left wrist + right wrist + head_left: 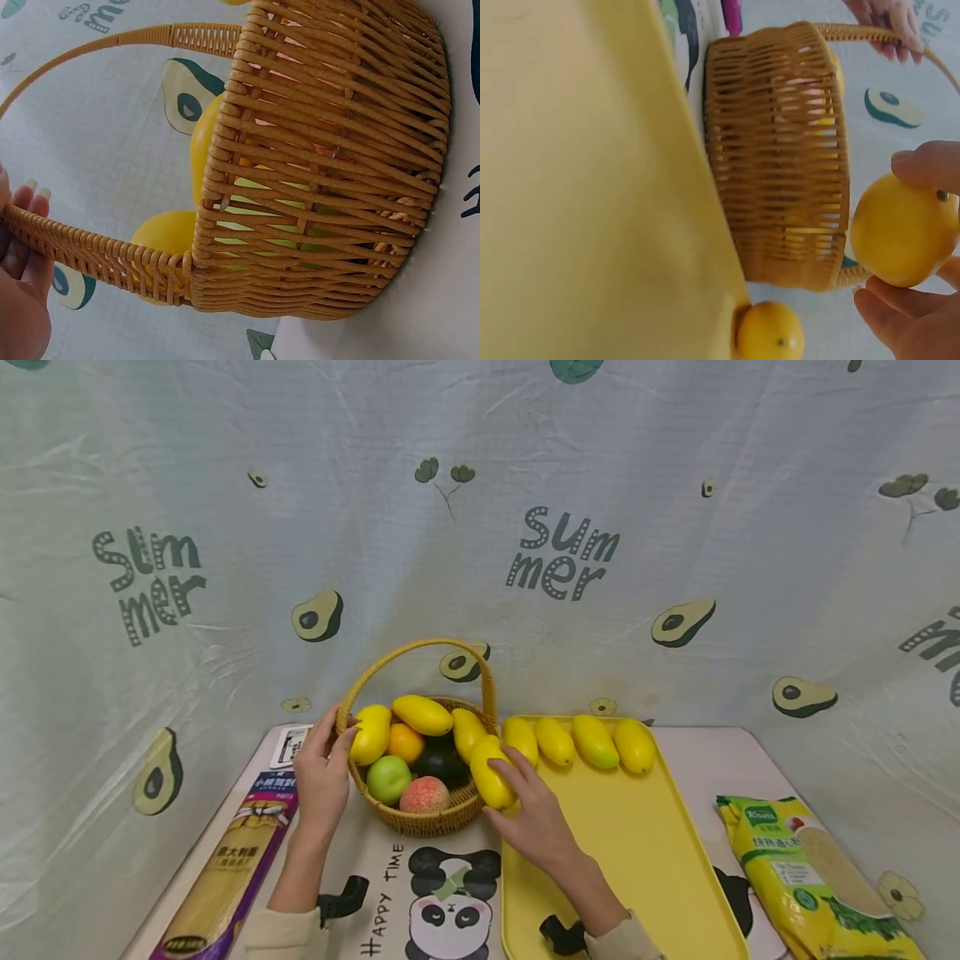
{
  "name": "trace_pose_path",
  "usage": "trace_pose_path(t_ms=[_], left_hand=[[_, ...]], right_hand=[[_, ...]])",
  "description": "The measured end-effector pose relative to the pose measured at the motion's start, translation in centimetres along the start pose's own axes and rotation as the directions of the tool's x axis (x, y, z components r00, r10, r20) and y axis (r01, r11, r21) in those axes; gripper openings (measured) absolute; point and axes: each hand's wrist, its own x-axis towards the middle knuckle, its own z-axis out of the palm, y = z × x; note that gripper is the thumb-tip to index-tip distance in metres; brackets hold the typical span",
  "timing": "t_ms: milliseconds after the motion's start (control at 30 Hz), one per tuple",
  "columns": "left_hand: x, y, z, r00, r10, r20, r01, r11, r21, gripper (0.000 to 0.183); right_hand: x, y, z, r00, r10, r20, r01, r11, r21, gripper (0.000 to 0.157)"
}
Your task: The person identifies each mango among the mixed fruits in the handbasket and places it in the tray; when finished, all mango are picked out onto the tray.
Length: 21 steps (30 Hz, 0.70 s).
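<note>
Mango [492,772], plump and yellow, sits pinched between the thumb and fingers of the right hand [534,814], over the right part of the wicker basket [420,821]; whether it touches the rim, I cannot tell. The left hand [322,777] grips the basket's handle [420,645] on its left side. Inside lie more yellow fruits — one at the left [370,735], one at the far side [422,716], one toward the right [467,732] — around an orange [405,743], a green apple [388,779], a dark avocado [441,764] and a peach [424,796]. Just right of the basket, four mangoes [595,742] line the far end of a yellow tray [622,852]. Pasta in a purple-edged packet [232,864] lies at the left of the surface [701,768]; a yellow-green Knorr bag [817,881] lies at the right. Near the basket, a panda print [452,914] shows beside the words "HAPPY TIME".
</note>
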Motion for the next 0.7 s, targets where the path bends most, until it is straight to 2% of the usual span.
trace_pose_path(t_ms=[400,700], left_hand=[[-0.2,0.1,-0.2,1.000,-0.004,0.000,0.004,1.000,-0.003,0.043],[0.0,0.1,-0.1,1.000,0.006,0.002,-0.006,1.000,-0.002,0.042]], right_hand=[[-1.7,1.5,-1.7,0.999,0.013,-0.032,-0.015,0.999,-0.046,0.064],[-3.2,2.3,-2.4,0.998,0.067,0.000,-0.067,0.995,-0.081,0.065]])
